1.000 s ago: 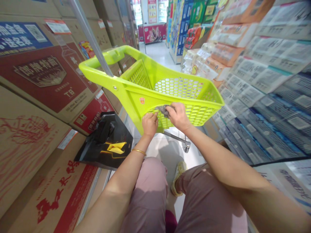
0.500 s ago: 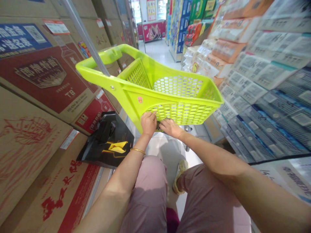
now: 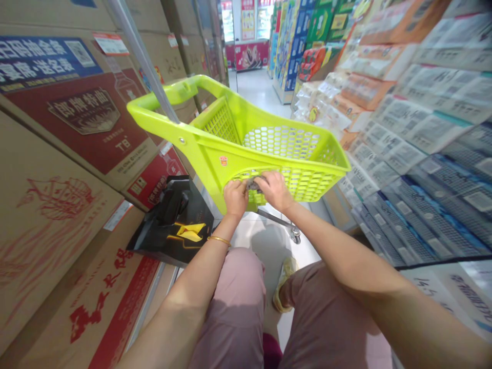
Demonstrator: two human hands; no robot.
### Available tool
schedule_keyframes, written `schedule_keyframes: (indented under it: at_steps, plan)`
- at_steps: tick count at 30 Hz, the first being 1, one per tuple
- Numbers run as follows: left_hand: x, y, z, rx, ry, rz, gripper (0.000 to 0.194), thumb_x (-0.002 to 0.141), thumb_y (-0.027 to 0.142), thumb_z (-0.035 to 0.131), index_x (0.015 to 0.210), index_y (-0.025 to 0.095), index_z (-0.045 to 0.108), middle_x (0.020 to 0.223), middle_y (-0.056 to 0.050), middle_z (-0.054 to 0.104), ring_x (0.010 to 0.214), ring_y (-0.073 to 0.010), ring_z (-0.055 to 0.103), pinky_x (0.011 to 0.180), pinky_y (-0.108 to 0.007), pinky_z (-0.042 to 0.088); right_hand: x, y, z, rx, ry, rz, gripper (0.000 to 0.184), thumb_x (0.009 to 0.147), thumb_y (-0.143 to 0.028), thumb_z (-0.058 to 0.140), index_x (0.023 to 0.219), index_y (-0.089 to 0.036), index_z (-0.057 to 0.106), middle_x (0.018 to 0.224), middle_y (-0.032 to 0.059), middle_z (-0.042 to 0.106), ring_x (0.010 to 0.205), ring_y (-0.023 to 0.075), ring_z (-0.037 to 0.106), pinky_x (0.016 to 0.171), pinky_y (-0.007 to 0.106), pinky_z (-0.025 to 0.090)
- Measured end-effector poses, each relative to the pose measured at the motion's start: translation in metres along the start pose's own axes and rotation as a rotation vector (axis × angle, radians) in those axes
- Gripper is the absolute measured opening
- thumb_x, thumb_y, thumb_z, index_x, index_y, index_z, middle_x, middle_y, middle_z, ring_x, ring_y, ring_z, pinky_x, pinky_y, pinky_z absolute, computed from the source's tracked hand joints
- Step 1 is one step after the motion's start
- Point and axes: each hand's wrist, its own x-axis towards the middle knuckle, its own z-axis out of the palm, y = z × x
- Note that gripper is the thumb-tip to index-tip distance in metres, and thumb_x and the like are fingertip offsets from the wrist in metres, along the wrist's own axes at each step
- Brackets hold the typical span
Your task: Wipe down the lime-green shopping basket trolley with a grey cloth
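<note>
A lime-green shopping cart [image 3: 207, 154] stands in front of me, its perforated basket side facing my hands. Between my hands is a small dark grey, crumpled cloth [image 3: 254, 183], mostly covered by fingers. My left hand [image 3: 236, 198], below a gold bangle, is closed on the cloth's left end against the cart's side. My right hand [image 3: 275, 189] has its fingers curled over the right part of the cloth, next to the basket holes. Inside the basket no goods show.
Stacked cardboard cartons [image 3: 77, 118] line the left side. A black bag [image 3: 172, 220] with a yellow piece sits low beside them. Packs of tissue paper [image 3: 407, 123] are piled on the right. The cart's caster wheel [image 3: 295, 235] rests on the white floor.
My right hand has moved up along the basket side, and more of the grey cloth shows between the hands. The cart's lower bar and wheel are now more exposed.
</note>
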Motion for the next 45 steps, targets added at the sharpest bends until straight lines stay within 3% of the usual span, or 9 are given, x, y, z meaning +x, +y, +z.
schedule_keyframes:
  at_steps: [5, 11, 17, 21, 25, 29, 32, 38, 45]
  plan:
    - [-0.002, -0.001, 0.000, -0.015, -0.013, -0.015, 0.021, 0.084, 0.017, 0.046, 0.078, 0.019, 0.066, 0.070, -0.006, 0.058, 0.076, -0.0204, 0.051, 0.067, -0.032, 0.033, 0.005, 0.002, 0.002, 0.057, 0.118, 0.089, 0.029, 0.090, -0.018, 0.040, 0.111, -0.025, 0.060, 0.110, 0.0086, 0.053, 0.104, 0.0213, 0.039, 0.091, 0.037, 0.033]
    - [-0.002, -0.005, 0.004, -0.001, -0.002, 0.007, 0.018, 0.079, 0.015, 0.050, 0.066, 0.018, 0.062, 0.072, -0.007, 0.059, 0.074, -0.0203, 0.050, 0.065, -0.032, 0.033, -0.012, 0.001, 0.020, -0.029, -0.044, -0.071, 0.027, 0.091, -0.021, 0.042, 0.109, -0.028, 0.060, 0.112, 0.0072, 0.054, 0.103, 0.0212, 0.039, 0.083, 0.034, 0.034]
    - [-0.002, -0.003, 0.003, -0.019, 0.009, 0.002, 0.027, 0.085, 0.018, 0.045, 0.100, 0.020, 0.066, 0.071, -0.006, 0.059, 0.074, -0.0208, 0.050, 0.066, -0.033, 0.032, -0.037, -0.010, 0.036, -0.029, -0.258, -0.193, 0.024, 0.093, -0.023, 0.039, 0.101, -0.024, 0.062, 0.107, 0.0079, 0.057, 0.099, 0.0199, 0.040, 0.076, 0.031, 0.031]
    - [-0.003, -0.002, 0.002, 0.003, 0.018, 0.007, 0.029, 0.087, 0.018, 0.042, 0.103, 0.020, 0.066, 0.072, -0.006, 0.059, 0.073, -0.0203, 0.049, 0.066, -0.033, 0.032, -0.039, -0.012, 0.037, -0.017, -0.287, -0.248, 0.024, 0.093, -0.023, 0.039, 0.097, -0.023, 0.063, 0.102, 0.0072, 0.059, 0.096, 0.0189, 0.041, 0.074, 0.030, 0.031]
    - [-0.004, -0.004, 0.003, -0.013, 0.014, 0.004, 0.027, 0.087, 0.021, 0.044, 0.102, 0.020, 0.066, 0.072, -0.006, 0.059, 0.075, -0.0205, 0.050, 0.067, -0.033, 0.032, -0.018, -0.007, 0.019, -0.044, -0.210, -0.156, 0.026, 0.092, -0.024, 0.040, 0.108, -0.025, 0.061, 0.110, 0.0079, 0.055, 0.099, 0.0201, 0.040, 0.078, 0.032, 0.032]
    - [-0.004, -0.005, 0.006, -0.017, 0.013, 0.010, 0.024, 0.087, 0.020, 0.044, 0.096, 0.019, 0.067, 0.072, -0.006, 0.058, 0.076, -0.0205, 0.049, 0.067, -0.033, 0.032, 0.007, 0.000, -0.003, -0.030, -0.012, 0.028, 0.028, 0.091, -0.022, 0.042, 0.113, -0.026, 0.059, 0.112, 0.0085, 0.052, 0.103, 0.0217, 0.038, 0.087, 0.035, 0.031]
    - [-0.005, -0.005, 0.006, -0.006, 0.028, 0.017, 0.025, 0.086, 0.018, 0.044, 0.098, 0.020, 0.066, 0.072, -0.006, 0.058, 0.075, -0.0203, 0.049, 0.066, -0.032, 0.032, 0.014, 0.003, -0.008, -0.028, 0.090, 0.130, 0.029, 0.091, -0.020, 0.042, 0.112, -0.026, 0.060, 0.114, 0.0083, 0.050, 0.105, 0.0220, 0.037, 0.091, 0.037, 0.030]
    - [-0.005, -0.005, 0.003, 0.029, 0.008, 0.021, 0.017, 0.082, 0.018, 0.050, 0.076, 0.018, 0.066, 0.072, -0.007, 0.058, 0.075, -0.0213, 0.049, 0.065, -0.033, 0.033, -0.007, 0.000, 0.009, -0.028, -0.090, -0.083, 0.026, 0.091, -0.021, 0.042, 0.110, -0.027, 0.059, 0.113, 0.0069, 0.053, 0.103, 0.0212, 0.038, 0.084, 0.034, 0.031]
    - [-0.013, -0.008, 0.008, 0.030, -0.004, 0.022, 0.033, 0.089, 0.020, 0.040, 0.117, 0.019, 0.058, 0.076, -0.007, 0.057, 0.078, -0.0209, 0.051, 0.069, -0.032, 0.035, -0.043, -0.003, 0.027, -0.027, -0.233, -0.279, 0.023, 0.093, -0.023, 0.040, 0.101, -0.023, 0.061, 0.105, 0.0069, 0.059, 0.097, 0.0206, 0.039, 0.077, 0.033, 0.028]
